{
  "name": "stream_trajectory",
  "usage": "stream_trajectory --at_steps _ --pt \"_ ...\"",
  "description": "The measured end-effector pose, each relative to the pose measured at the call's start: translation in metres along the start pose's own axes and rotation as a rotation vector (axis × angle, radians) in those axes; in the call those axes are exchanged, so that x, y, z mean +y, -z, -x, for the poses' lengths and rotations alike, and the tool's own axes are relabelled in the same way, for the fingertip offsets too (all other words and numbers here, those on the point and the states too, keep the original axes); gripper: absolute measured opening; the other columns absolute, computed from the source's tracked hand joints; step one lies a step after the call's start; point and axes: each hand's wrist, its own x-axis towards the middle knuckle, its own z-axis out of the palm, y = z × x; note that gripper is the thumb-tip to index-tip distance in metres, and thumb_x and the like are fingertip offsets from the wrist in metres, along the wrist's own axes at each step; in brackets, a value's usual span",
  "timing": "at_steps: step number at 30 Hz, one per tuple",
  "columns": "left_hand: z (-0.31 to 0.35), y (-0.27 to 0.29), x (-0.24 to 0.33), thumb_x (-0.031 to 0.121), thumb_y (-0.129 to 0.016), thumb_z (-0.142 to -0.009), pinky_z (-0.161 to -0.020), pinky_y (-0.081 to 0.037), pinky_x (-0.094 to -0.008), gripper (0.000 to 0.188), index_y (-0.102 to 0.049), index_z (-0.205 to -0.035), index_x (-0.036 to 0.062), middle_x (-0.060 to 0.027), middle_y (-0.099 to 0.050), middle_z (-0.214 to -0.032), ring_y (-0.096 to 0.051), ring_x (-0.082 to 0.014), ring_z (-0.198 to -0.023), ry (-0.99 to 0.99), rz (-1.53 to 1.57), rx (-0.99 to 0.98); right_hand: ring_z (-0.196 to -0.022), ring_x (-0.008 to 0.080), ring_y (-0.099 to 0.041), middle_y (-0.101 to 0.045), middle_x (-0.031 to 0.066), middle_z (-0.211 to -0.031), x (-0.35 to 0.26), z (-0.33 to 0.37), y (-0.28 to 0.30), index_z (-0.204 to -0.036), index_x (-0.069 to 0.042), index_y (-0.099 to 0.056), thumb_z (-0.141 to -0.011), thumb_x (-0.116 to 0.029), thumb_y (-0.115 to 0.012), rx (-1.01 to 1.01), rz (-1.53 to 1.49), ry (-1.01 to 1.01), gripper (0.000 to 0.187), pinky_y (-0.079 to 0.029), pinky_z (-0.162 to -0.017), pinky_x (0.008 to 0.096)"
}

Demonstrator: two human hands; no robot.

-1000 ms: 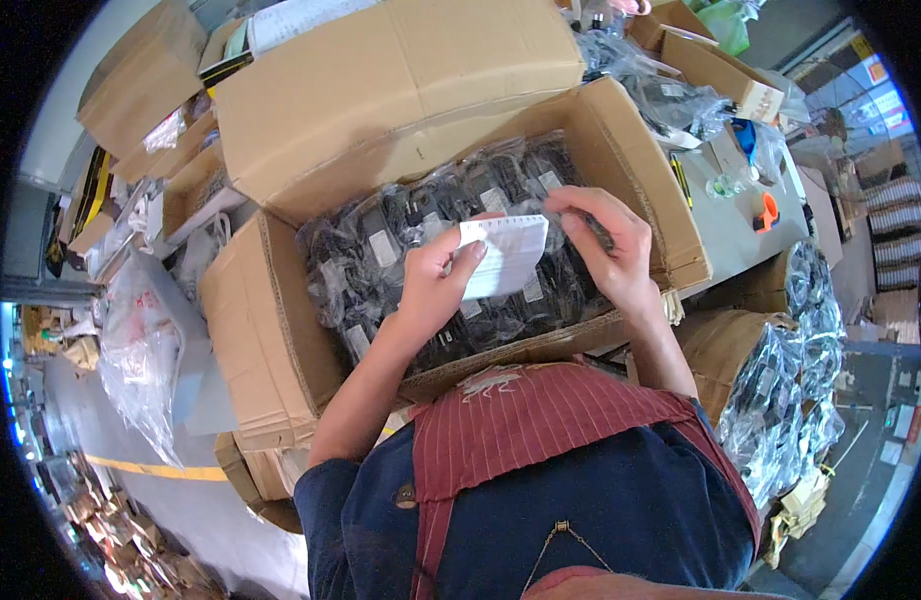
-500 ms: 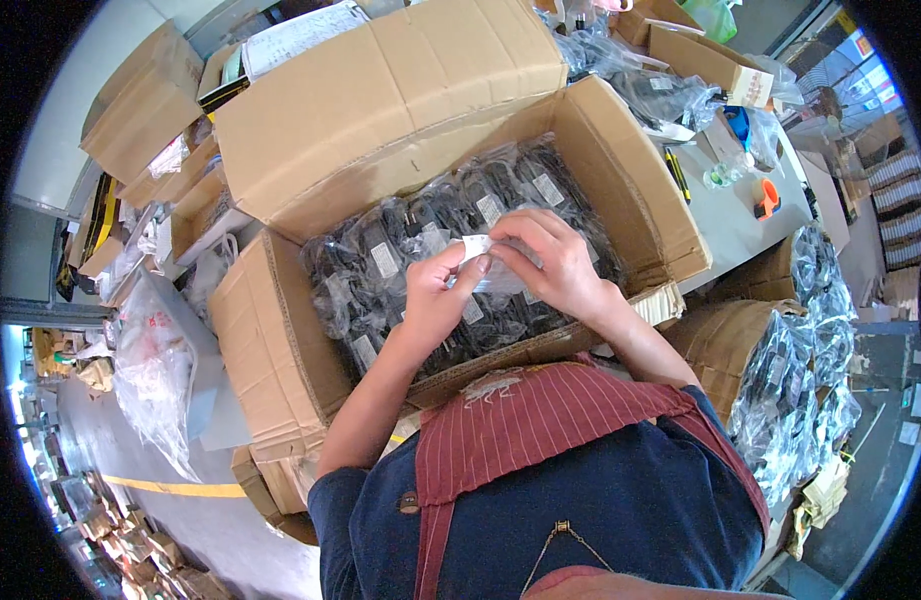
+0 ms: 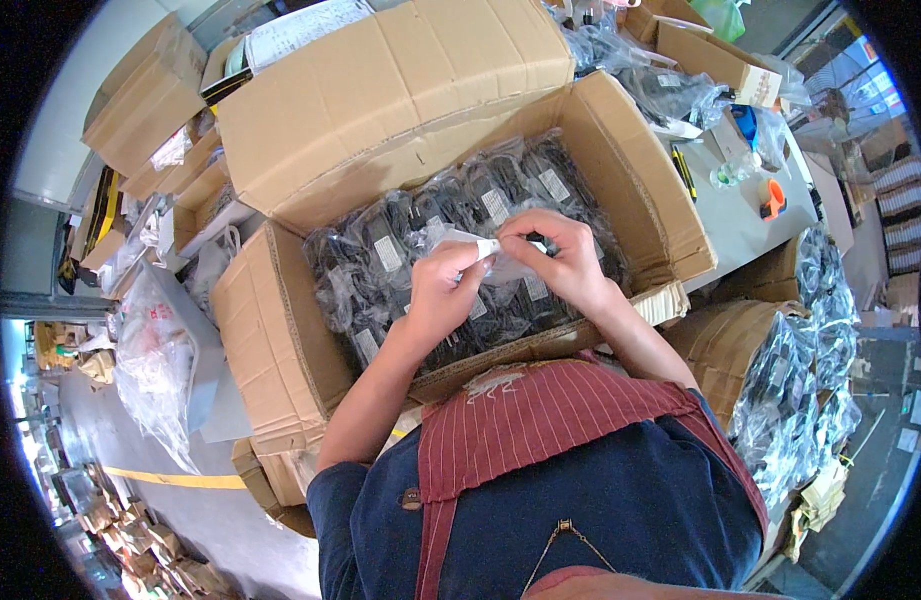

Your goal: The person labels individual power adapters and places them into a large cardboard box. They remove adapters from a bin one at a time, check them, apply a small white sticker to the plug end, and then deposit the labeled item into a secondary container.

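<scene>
Both of my hands are raised over a large open cardboard box. Pinched in the fingertips of my left hand is a small white paper label. My right hand is closed at the label's other end, its thumb and fingertips together on it. Underneath, rows of black corded devices in clear plastic bags fill the box; many carry a white sticker. My hands hide some of the bags in the middle.
An orange tape dispenser and a yellow-black cutter lie on the grey table at right. Another carton with bagged black items stands at lower right. A grey bin with clear plastic is at left.
The label, flat and facing up before, is now tilted and folded between my fingers. My right hand has turned slightly and its fingers have curled in.
</scene>
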Motion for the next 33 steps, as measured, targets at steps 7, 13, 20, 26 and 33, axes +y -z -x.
stream_trajectory --at_steps 7,13,20,26,33 --pt "0.0007 -0.0025 0.0019 0.003 -0.067 -0.086 -0.068 -0.053 -0.0326 0.019 -0.072 -0.105 0.0048 -0.0148 -0.071 -0.09 -0.069 -0.0253 -0.076 0.068 0.05 0.006 -0.084 0.0242 -0.067 -0.07 0.0113 -0.09 0.0014 0.0025 -0.002 -0.092 -0.001 -0.068 -0.085 -0.006 -0.071 0.02 -0.063 -0.1 0.009 -0.051 -0.078 0.0347" --pt "0.0001 -0.0038 0.0011 0.001 -0.066 -0.086 -0.066 -0.052 -0.0314 0.019 -0.071 -0.105 0.0042 -0.0136 -0.071 -0.087 -0.069 -0.0222 -0.073 0.064 0.093 0.017 -0.086 0.0308 -0.067 -0.069 0.0118 -0.09 -0.0006 0.0 -0.0025 -0.093 -0.005 -0.067 -0.085 -0.009 -0.07 0.043 0.211 0.172 0.009 -0.049 -0.08 0.0383" --pt "0.0003 -0.0012 0.0008 0.001 -0.065 -0.088 -0.067 -0.052 -0.0306 0.018 -0.071 -0.104 0.0038 -0.0127 -0.071 -0.086 -0.069 -0.0204 -0.074 0.04 -0.027 -0.047 -0.087 0.0327 -0.066 -0.07 0.0113 -0.091 0.0081 0.0045 -0.006 -0.092 -0.005 -0.067 -0.085 -0.008 -0.069 0.06 0.177 0.105 0.008 -0.049 -0.08 0.0397" --pt "0.0004 -0.0042 0.0026 0.002 -0.064 -0.088 -0.067 -0.051 -0.0302 0.017 -0.07 -0.104 0.0028 -0.0139 -0.07 -0.085 -0.068 -0.0186 -0.074 0.108 0.132 -0.01 -0.088 0.0326 -0.066 -0.069 0.0114 -0.091 0.0006 0.0037 -0.0024 -0.092 -0.005 -0.066 -0.086 -0.007 -0.068 0.033 0.268 0.187 0.007 -0.049 -0.082 0.0407" --pt "0.0007 -0.0042 0.0011 0.003 -0.066 -0.088 -0.066 -0.052 -0.0304 0.017 -0.071 -0.104 0.0041 -0.0136 -0.07 -0.084 -0.069 -0.0213 -0.073 0.083 0.051 -0.022 -0.088 0.0325 -0.066 -0.069 0.0114 -0.089 0.0064 0.0055 -0.0059 -0.092 -0.005 -0.066 -0.086 -0.007 -0.068 0.043 0.219 0.093 0.007 -0.049 -0.082 0.041"
